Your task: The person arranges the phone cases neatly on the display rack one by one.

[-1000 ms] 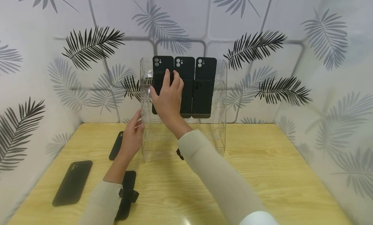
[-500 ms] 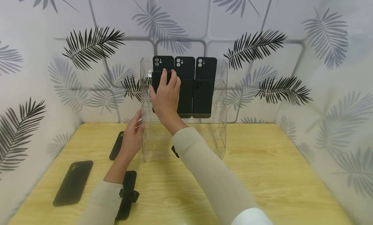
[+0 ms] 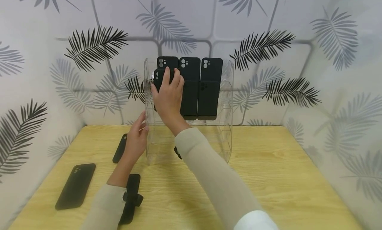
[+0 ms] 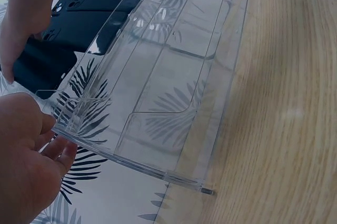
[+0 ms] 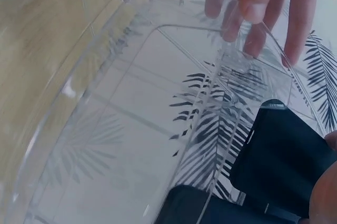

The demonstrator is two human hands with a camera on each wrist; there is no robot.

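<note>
My right hand [image 3: 169,99] grips a black phone case [image 3: 159,78], fingers over its face and thumb at its left edge. That case overlaps another black phone case [image 3: 176,60] standing behind it at the left of a clear acrylic rack [image 3: 227,124]. In the right wrist view its lower part [image 5: 284,155] hangs tilted above the rack's clear ledge. My left hand [image 3: 136,139] holds the rack's left side panel, thumb on one face and fingers on the other, as the left wrist view shows. More black cases [image 3: 207,100] lean upright in the middle and right of the rack's upper tiers.
On the wooden table [image 3: 268,177] to the left lie several black phone cases: one [image 3: 120,148] beside the left hand, one [image 3: 76,187] farther out, one [image 3: 134,183] partly under the left forearm. A leaf-patterned wall covering [image 3: 253,18] stands close behind the rack.
My right hand has moved slightly up and left, and the phone case in it has risen with it, its camera cutout now showing. My left hand has stayed on the rack's side.
</note>
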